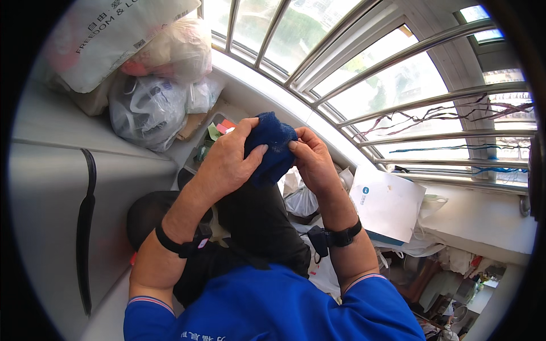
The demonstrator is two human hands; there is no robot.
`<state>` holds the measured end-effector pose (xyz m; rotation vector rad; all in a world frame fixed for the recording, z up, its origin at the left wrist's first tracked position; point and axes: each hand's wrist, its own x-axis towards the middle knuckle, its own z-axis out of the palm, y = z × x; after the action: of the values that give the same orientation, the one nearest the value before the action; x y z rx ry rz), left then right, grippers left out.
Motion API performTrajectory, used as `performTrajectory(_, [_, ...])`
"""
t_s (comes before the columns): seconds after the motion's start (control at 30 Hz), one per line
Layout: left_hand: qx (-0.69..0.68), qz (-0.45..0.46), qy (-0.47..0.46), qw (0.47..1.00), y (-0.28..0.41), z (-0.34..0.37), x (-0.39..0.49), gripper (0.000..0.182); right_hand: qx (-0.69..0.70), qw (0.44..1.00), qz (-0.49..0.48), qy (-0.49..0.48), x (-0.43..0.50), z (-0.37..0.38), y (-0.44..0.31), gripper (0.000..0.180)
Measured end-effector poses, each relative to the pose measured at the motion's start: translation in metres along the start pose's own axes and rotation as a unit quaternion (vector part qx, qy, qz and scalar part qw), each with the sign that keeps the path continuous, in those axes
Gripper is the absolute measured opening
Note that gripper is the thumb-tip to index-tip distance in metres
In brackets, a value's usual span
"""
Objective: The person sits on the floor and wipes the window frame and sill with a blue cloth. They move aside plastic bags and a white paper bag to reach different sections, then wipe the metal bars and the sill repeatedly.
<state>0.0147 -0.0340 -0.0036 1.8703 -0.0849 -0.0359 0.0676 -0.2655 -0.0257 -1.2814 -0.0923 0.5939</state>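
A dark blue knit cloth, possibly a sock, is stretched between my two hands above my raised knee. Its upper face shows a pale, worn-looking patch near the right side. My left hand grips its left edge, thumb on top and the fingers mostly behind the fabric. On the opposite edge, my right hand pinches the cloth between thumb and forefinger, close to the pale patch. Black trousers cover the leg beneath; the cloth's underside is hidden.
A grey appliance door with a black handle stands at left. Filled plastic bags are piled behind it. A plastic box holds red and green items. Metal window bars run along the far side; a white box sits at right.
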Motion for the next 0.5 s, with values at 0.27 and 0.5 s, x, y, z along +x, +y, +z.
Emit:
performTrajectory(0.27, [-0.183, 0.041, 0.039, 0.981, 0.008, -0.004, -0.007, 0.034, -0.14, 0.984, -0.107, 0.03, 0.007, 0.024, 0.0, 0.044])
performTrajectory(0.5, [-0.166, 0.069, 0.018, 0.984, 0.015, -0.018, -0.016, 0.035, 0.119, 0.988, 0.04, -0.093, -0.008, 0.054, -0.009, 0.083])
